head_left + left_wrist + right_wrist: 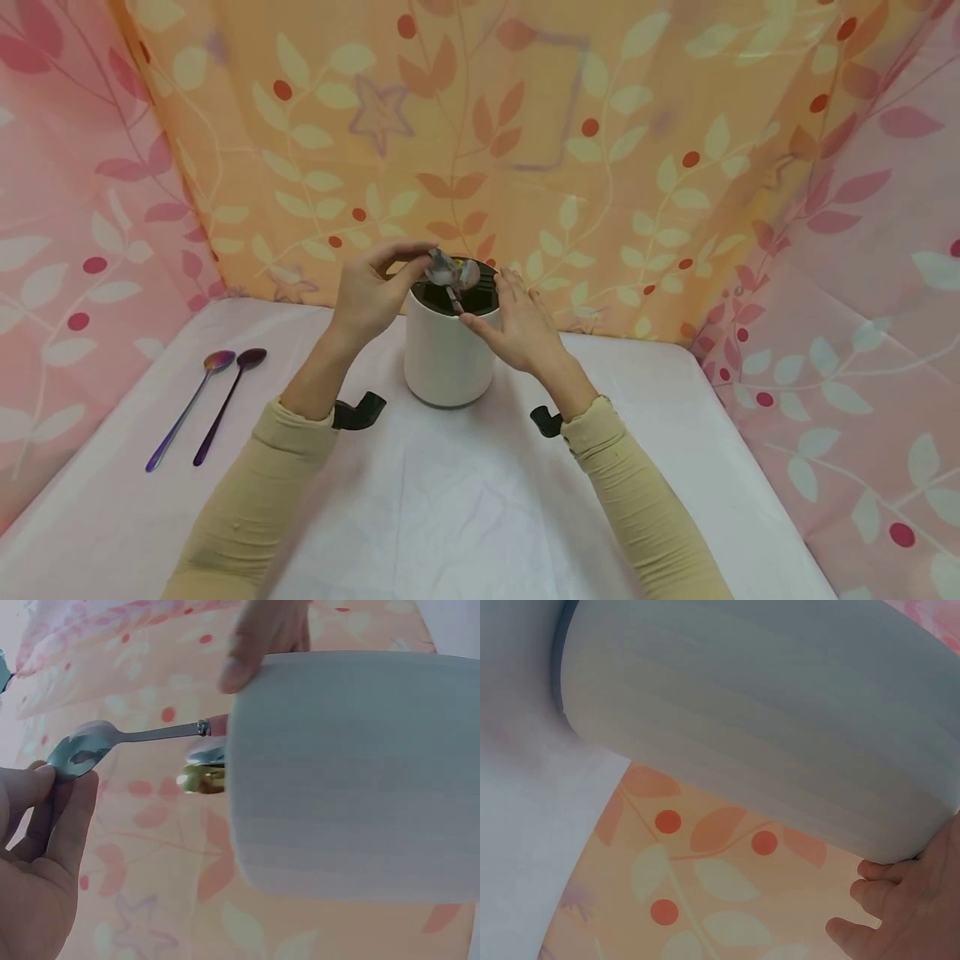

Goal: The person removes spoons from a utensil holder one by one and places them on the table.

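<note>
My left hand (367,292) pinches a silver spoon (81,750) by its bowl between thumb and fingers. The spoon's thin neck leads to a reddish handle, whose far part is hidden inside a white cylindrical utensil holder (450,358) with a dark top. Beside that spoon, a silver bowl (469,275) and a gold-coloured one (202,780) stick up from the holder's mouth. My right hand (521,329) rests against the holder's right rim, thumb at the near edge and fingers extended along the side. In the right wrist view, its fingertips (866,889) lie by the holder's upper end.
On the left of the white-covered table (465,517) lie two spoons side by side, a rainbow-coloured one (180,417) and a dark purple one (228,408). Floral cloth hangs behind (465,108) and at both sides. Black mounts sit at both wrists.
</note>
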The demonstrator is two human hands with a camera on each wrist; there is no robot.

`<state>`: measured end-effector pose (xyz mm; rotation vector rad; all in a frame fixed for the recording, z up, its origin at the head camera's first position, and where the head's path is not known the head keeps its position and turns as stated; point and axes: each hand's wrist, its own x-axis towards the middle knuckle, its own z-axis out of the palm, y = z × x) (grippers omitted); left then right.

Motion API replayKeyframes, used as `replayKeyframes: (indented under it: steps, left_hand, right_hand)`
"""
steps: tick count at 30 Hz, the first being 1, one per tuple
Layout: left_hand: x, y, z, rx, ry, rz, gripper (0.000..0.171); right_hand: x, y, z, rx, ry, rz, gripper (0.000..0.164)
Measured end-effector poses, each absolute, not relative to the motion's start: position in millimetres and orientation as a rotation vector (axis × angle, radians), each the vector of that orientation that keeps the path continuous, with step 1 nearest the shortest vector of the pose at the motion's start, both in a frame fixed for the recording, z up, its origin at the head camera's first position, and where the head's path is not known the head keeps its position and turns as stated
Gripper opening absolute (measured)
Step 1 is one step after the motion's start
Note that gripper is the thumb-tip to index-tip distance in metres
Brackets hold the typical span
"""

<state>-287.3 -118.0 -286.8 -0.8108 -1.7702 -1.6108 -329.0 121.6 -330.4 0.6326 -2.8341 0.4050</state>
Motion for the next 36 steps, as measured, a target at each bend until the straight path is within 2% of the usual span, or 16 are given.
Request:
replayKeyframes:
  steps: [8,22,30,36]
  left_hand:
    - [-277,-135,-271,-0.847,-1.537,-1.705,0.023]
    - [-248,-175,-248,-0.749,-1.214,-2.065,0.025]
    - [-238,-204,-256,-0.774,-1.375,-2.133,0.025]
    - [-239,-225,-274,-0.648,-1.721,-2.102,0.025]
  right_hand:
    - [-331,119,-335,0.631,-2.832,0.375,0.111]
    - [-329,120,-335,0.622,-2.843,0.379,0.113]
    - [-328,121,-332,0.632,-2.834,0.374,0.112]
    - [-328,122,-332,0.627,-2.836,0.364,0.112]
